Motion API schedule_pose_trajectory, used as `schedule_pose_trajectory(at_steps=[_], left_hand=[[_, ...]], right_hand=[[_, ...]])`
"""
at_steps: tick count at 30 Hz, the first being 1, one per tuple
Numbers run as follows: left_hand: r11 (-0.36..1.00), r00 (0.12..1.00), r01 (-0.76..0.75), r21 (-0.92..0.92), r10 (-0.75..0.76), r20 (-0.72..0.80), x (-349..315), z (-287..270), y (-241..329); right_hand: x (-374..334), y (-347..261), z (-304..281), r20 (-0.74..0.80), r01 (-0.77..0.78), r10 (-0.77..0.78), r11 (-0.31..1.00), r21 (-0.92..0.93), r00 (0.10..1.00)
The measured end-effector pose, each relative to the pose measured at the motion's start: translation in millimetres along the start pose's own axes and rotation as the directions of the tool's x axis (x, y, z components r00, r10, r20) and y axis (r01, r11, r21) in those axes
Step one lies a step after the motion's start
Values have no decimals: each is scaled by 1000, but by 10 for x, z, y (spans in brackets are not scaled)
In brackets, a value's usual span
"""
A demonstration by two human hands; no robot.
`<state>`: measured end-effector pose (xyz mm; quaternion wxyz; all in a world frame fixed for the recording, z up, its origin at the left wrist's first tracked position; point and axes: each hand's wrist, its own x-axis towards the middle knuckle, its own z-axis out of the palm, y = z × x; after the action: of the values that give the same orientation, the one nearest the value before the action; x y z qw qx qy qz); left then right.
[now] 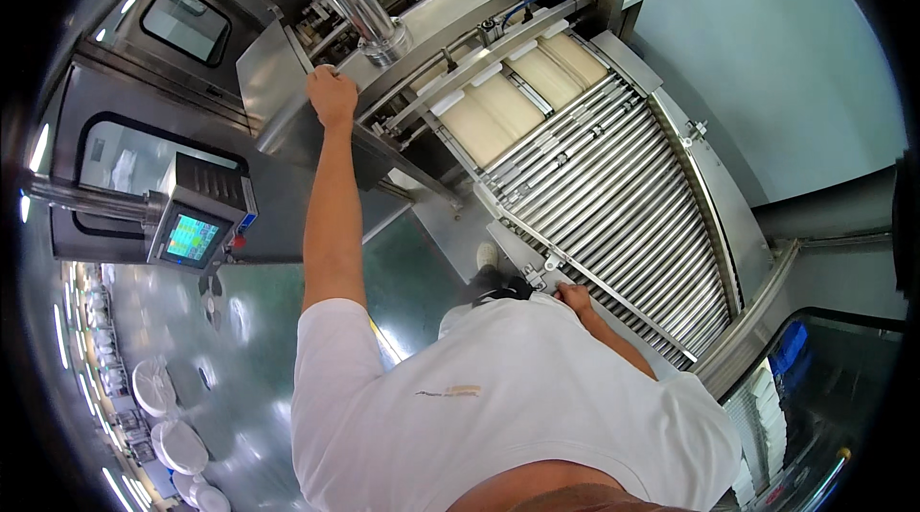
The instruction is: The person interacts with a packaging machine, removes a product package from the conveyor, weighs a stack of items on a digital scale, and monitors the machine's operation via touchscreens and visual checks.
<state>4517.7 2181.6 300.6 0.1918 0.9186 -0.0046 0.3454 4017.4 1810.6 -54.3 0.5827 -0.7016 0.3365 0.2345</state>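
My left arm is stretched out to the far side, and my left hand (333,95) is curled over the edge of a steel machine housing (287,119), beside the foot of a thick round post (383,40). Down by my waist, my right hand (575,297) rests with bent fingers at the side frame (613,318) of a curved roller conveyor (623,205). Its fingers are partly hidden, so their hold is hard to make out. A small metal clamp (544,269) sits just left of that hand. Cream-coloured belts (494,117) lie at the conveyor's far end.
A control box with a lit screen (192,237) hangs from an arm at the left. Steel doors with windows (187,23) stand behind it. A large pale panel (767,61) borders the conveyor on the right. White round bundles (179,445) lie on the green floor (259,349).
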Motion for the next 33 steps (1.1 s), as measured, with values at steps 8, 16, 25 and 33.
schedule_pose_trajectory(at_steps=[8, 16, 25, 33], left_hand=[[996, 992, 46, 79, -54, 111, 24, -35, -63], [980, 996, -86, 178, 89, -13, 89, 538, 4], [988, 989, 149, -39, -148, 22, -74, -56, 47], [989, 989, 141, 33, -142, 37, -51, -71, 113]], right_hand=[[-1, -15, -11, 13, 34, -33, 999, -36, 999], [165, 307, -132, 265, 677, -712, 386, -626, 651], [284, 261, -267, 286, 544, -487, 548, -635, 825], [310, 294, -278, 269, 509, -453, 572, -643, 850]])
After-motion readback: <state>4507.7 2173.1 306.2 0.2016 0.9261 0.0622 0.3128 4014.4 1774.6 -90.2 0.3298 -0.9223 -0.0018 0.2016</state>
